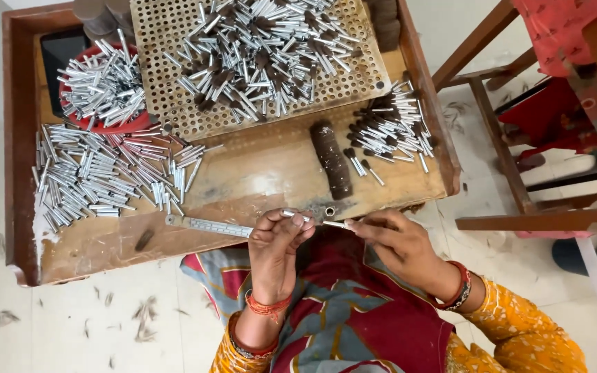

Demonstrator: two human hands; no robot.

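Low wooden tray-table [22, 207] sits over a pale tiled floor [70, 324], me cross-legged at its near edge w/ a red patterned cloth [354, 304] on my lap.

Nearest: my left hand [274, 245], fingers curled in, thumb & fingertips pinching a short metal tube [290, 213] upright-ish, prob. so its open end faces the other hand. My right hand [399, 245] pinches a second thin tube [336, 224] btwn thumb & forefinger, tip aimed at the left one; the two nearly meet just over the table's front rim.

Just beyond, a metal ruler [209, 225] lies flat along the edge, close to reach. Left of centre, a loose spread of silver tubes [98, 176] on bare wood. Mid-right, a dark brown roll [332, 159] and a small heap of dark-tipped tubes [392, 131], kept apart from the plain ones, I'd guess as sorted.

Farthest: red bowl [136, 123] heaped w/ silver tubes [98, 86], and a perforated board [174, 110] carrying a big pile of dark-tipped tubes [264, 48]. Wooden chair frame [499, 152] off to the right.
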